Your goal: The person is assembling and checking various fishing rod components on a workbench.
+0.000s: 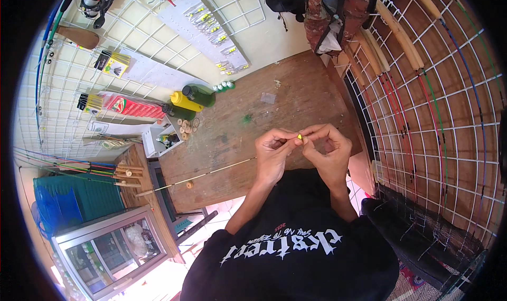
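My left hand (273, 149) and my right hand (330, 147) meet above the near part of the wooden table, fingertips pinched together. Between them shows a small bright yellow-green piece (300, 137). It is too small and too covered by the fingers for me to name its kind. A thin pale rod (211, 172) lies across the table, and its right end passes out of sight at my left hand. Near that rod is a small round cork-coloured piece (189, 184).
Bottles, a yellow one (185, 101) among them, stand at the table's (227, 137) far left, beside cork rings (185, 127) and a white box (156, 141). Fishing rods (406, 95) hang on the right wire grid. A small clear packet (268, 97) lies farther back. A glass-fronted cabinet (111, 248) stands at left.
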Demonstrator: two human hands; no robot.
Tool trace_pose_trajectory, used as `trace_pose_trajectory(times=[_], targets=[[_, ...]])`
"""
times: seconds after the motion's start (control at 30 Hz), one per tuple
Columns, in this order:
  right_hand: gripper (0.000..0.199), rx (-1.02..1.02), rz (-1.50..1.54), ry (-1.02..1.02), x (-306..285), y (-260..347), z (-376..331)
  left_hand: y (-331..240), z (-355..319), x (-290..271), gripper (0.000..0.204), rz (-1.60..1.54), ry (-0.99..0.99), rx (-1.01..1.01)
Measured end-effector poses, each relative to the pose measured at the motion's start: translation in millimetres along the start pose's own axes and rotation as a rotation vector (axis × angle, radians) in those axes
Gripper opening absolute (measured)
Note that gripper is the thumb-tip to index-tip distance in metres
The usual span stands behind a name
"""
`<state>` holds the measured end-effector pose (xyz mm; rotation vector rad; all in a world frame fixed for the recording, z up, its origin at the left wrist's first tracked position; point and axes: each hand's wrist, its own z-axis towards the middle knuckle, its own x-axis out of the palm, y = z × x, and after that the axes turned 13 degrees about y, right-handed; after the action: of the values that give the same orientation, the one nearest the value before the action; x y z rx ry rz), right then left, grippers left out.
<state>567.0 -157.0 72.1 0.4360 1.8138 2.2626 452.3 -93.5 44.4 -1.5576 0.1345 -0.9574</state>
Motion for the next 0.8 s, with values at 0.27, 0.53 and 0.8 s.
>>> trace_pose_trajectory(times=[0.27,0.53,0.8], targets=[[0.009,-0.005,-0.004,0.003,-1.7,-0.4,-0.1,-1.5,0.8,2.3,0.009,-0.003,-0.005,-0.007],[0.010,-0.015,-0.019,0.007,-1.1,-0.1,0.1,-0.5,1.4,-0.2,0.008,0.013,0.020,0.011],[0.010,-0.029,-0.018,0.005,-1.0,0.1,0.7,-2.3,1.8,3.3,0.009,0.000,0.018,0.018]])
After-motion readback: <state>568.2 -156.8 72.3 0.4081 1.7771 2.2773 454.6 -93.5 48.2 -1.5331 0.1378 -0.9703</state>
